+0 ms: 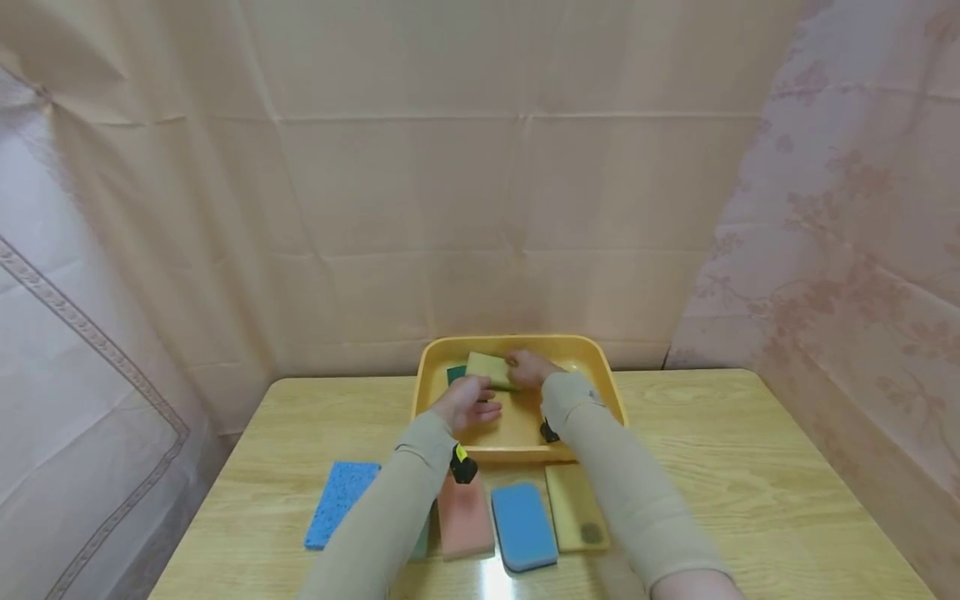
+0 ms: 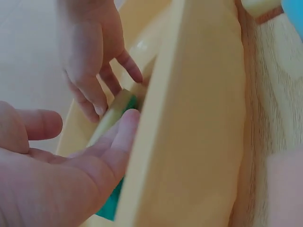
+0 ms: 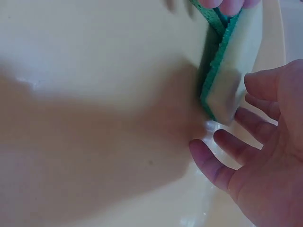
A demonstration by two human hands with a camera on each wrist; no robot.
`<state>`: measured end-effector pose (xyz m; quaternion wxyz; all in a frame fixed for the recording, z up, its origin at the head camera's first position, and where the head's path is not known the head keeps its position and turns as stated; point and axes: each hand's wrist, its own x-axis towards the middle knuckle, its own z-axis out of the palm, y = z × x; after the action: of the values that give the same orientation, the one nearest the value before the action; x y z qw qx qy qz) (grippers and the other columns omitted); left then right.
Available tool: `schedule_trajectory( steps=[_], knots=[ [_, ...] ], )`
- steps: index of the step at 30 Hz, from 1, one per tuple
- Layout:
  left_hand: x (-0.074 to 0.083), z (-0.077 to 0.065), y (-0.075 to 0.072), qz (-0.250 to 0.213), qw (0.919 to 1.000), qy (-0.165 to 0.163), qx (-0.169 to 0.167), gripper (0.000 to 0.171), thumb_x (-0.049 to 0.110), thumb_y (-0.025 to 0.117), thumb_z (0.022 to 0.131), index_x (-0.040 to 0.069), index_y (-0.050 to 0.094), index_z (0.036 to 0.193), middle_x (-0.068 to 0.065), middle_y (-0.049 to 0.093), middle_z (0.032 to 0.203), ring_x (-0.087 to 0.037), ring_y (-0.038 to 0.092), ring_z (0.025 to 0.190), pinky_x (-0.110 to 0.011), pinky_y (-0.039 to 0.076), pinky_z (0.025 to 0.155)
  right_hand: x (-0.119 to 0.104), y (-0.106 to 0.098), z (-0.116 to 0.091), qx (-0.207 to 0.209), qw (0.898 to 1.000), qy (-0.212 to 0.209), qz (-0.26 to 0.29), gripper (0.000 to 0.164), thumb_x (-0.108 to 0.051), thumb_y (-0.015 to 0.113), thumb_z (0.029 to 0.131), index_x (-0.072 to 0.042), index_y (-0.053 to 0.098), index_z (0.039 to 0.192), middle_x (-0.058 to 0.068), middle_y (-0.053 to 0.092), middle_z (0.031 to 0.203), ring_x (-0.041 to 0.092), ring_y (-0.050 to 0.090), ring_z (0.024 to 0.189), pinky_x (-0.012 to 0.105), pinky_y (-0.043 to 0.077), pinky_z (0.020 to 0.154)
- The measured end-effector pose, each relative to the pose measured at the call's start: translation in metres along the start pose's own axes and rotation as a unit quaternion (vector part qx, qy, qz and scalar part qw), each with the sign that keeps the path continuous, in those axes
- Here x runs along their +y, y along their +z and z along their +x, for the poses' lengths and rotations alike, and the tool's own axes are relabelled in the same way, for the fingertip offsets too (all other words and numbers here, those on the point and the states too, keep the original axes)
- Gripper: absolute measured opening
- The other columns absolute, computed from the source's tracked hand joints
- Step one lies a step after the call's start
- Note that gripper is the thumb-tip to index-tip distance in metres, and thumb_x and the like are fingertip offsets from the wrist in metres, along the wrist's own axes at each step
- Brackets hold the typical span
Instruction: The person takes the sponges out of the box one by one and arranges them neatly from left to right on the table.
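A yellow sponge with a green scouring layer (image 1: 489,369) leans on its edge inside the yellow tray (image 1: 517,454). Its green side also shows in the right wrist view. My left hand (image 1: 471,402) is at the sponge's left end, fingers extended and fingertips against it, thumb held apart. At the other end is my right hand (image 1: 528,369); in the right wrist view its fingers (image 3: 255,125) are spread and loosely bent, right beside the sponge's end. Behind the yellow sponge, a dark green piece (image 1: 454,373) is partly covered.
In front of the tray, on the wooden table (image 1: 750,467), lie a speckled blue sponge (image 1: 341,500), a pink sponge (image 1: 465,525), a light blue sponge (image 1: 523,525) and a yellow sponge with a dark spot (image 1: 573,504). My left sleeve mostly hides a green one (image 1: 422,543). Curtains hang behind.
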<state>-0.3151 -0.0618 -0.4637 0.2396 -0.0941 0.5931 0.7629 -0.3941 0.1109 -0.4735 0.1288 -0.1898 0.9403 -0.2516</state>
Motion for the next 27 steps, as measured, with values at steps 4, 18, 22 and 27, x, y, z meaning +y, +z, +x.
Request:
schedule_trajectory(
  steps=[4, 18, 22, 27],
  knots=[
    [-0.004, 0.003, -0.005, 0.008, 1.0000, 0.000, -0.001, 0.049, 0.010, 0.038, 0.108, -0.006, 0.030, 0.153, -0.034, 0.036, 0.151, -0.050, 0.043, 0.134, -0.050, 0.045, 0.107, 0.001, 0.002, 0.002, 0.004, 1.000, 0.003, -0.007, 0.044, -0.008, 0.051, 0.098, 0.008, 0.052, 0.138, 0.026, 0.057, 0.138, 0.039, 0.052, 0.130, 0.048, 0.039, 0.112],
    [-0.007, 0.013, -0.006, -0.024, 0.9997, 0.000, 0.009, 0.046, 0.008, 0.036, 0.108, -0.010, 0.032, 0.150, -0.034, 0.038, 0.148, -0.050, 0.042, 0.135, -0.051, 0.043, 0.108, 0.002, 0.003, -0.001, -0.001, 0.999, 0.029, 0.027, 0.057, -0.011, 0.049, 0.095, 0.006, 0.043, 0.149, 0.023, 0.045, 0.151, 0.036, 0.041, 0.141, 0.044, 0.030, 0.118],
    [-0.007, 0.014, -0.006, -0.035, 0.9993, 0.004, 0.010, 0.049, 0.008, 0.037, 0.108, -0.011, 0.027, 0.152, -0.035, 0.035, 0.151, -0.051, 0.040, 0.137, -0.052, 0.042, 0.109, 0.001, 0.004, -0.002, 0.012, 0.999, 0.031, 0.038, 0.056, -0.008, 0.050, 0.093, 0.005, 0.045, 0.147, 0.023, 0.051, 0.147, 0.035, 0.047, 0.135, 0.044, 0.035, 0.115],
    [-0.007, 0.013, -0.006, -0.037, 0.9993, 0.003, 0.008, 0.051, 0.007, 0.036, 0.107, -0.013, 0.023, 0.152, -0.037, 0.032, 0.152, -0.052, 0.038, 0.137, -0.053, 0.041, 0.110, 0.003, 0.007, -0.002, 0.023, 0.998, 0.030, 0.060, 0.051, -0.007, 0.051, 0.093, 0.006, 0.051, 0.143, 0.023, 0.057, 0.140, 0.035, 0.052, 0.130, 0.044, 0.039, 0.112]
  ],
)
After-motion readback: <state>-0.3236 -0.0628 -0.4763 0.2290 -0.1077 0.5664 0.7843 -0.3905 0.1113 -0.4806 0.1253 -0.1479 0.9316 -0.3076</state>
